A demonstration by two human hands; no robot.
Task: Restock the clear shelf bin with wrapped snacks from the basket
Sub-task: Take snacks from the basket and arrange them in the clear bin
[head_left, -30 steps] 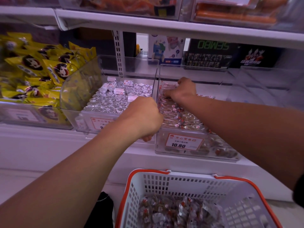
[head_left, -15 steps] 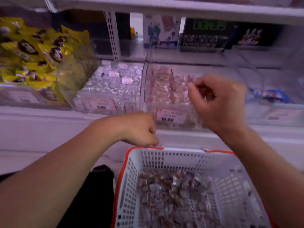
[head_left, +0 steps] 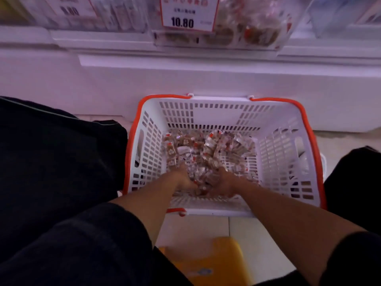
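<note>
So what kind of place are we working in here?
Most likely a shop aisle, probably a snack section. A price tag reading 10.80 hangs on a clear shelf bin of wrapped snacks, and a white shopping basket with orange trim sits on the floor below, holding more wrapped snacks.

Tiled floor (head_left: 257, 240) under white basket (head_left: 218, 112).
</note>
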